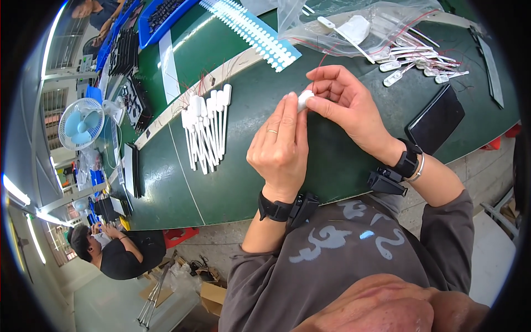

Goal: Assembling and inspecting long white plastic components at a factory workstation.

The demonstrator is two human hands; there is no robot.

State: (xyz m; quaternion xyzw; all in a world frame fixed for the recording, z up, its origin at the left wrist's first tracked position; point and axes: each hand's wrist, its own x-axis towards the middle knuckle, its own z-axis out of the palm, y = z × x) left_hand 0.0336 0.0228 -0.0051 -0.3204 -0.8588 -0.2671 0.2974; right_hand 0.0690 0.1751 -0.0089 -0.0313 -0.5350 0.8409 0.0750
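Observation:
A white plastic piece with a rounded head (305,100) is pinched between my two hands above the green table. My left hand (279,141) is closed round its lower part, so any stem is hidden by the fingers. With thumb and fingers, my right hand (351,105) grips the head, and a thin red wire (319,69) rises beside it. Left of my hands lies a bundle of white paddle-shaped pieces (207,124) with long stems and red wires. More such pieces, with open-looking heads (392,77), lie in a loose pile beyond my right hand.
A blue sheet of white stickers (260,36) and a clear plastic bag (381,27) lie at the far side. A black phone (436,119) rests on the right. Blue trays (157,22) and a fan (82,124) stand left. A seated person (119,252) works further off.

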